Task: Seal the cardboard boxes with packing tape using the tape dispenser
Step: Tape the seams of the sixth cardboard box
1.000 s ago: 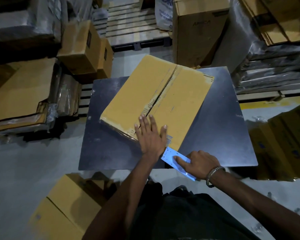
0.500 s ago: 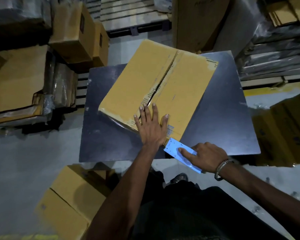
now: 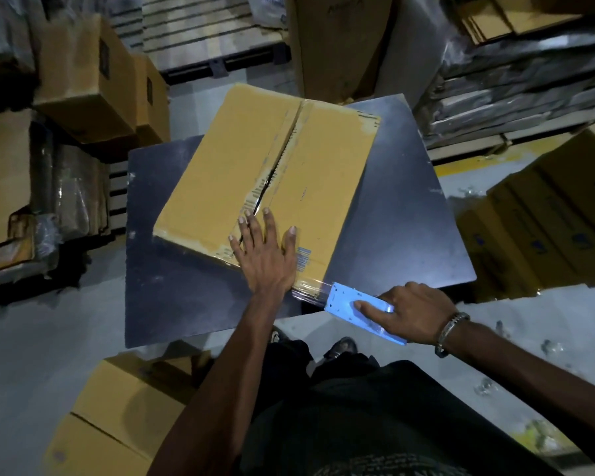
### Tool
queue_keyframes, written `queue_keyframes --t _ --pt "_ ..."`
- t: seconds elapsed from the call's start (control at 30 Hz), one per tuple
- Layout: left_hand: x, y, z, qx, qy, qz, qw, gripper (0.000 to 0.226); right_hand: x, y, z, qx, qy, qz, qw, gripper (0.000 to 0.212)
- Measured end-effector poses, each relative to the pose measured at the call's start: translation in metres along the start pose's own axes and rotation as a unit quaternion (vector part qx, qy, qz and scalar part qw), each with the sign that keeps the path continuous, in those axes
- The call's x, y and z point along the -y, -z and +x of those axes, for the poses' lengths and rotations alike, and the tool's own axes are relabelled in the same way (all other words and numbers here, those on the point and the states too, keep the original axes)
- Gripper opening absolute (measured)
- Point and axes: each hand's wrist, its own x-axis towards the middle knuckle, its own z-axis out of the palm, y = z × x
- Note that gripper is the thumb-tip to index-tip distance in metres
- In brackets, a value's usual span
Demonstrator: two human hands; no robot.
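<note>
Well, off to the left of the left hand (image 3: 267, 259), stacked brown cartons (image 3: 93, 80) and flattened cardboard sheets (image 3: 0, 173) crowd the floor, and below that forearm another closed carton (image 3: 117, 417) sits on the grey concrete. The left hand itself lies flat on the cardboard box (image 3: 220, 173), fingers straight and spread, palm pressing the near end of the top right where the two flaps meet (the seam ahead of the fingertips gapes a little). The box rests skewed on a dark table (image 3: 165, 297), its far corner overhanging the back edge. Just right of the left hand, at the box's near corner, the blue tape dispenser (image 3: 349, 304) touches the cardboard, with a glossy bit of tape (image 3: 311, 292) showing on that corner. The right hand (image 3: 414, 314) grips the dispenser from behind, index finger laid straight along its top, a metal bracelet (image 3: 452, 329) on the wrist. Further right, more yellow cartons (image 3: 547, 218) are stacked.
</note>
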Motion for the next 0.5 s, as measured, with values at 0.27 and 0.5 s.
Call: queue_keyframes --t 0.27,0.5 --pt "0.002 -0.002 -0.001 -0.01 0.0 -0.001 1.0 0.077 -0.024 -0.012 -0.018 0.02 -0.021 0.011 0.999 0.077" --pt "0.0 -0.002 -0.004 -0.011 -0.004 0.005 1.0 0.076 -0.022 -0.033 0.0 0.02 -0.02 0.006 1.0 0.083"
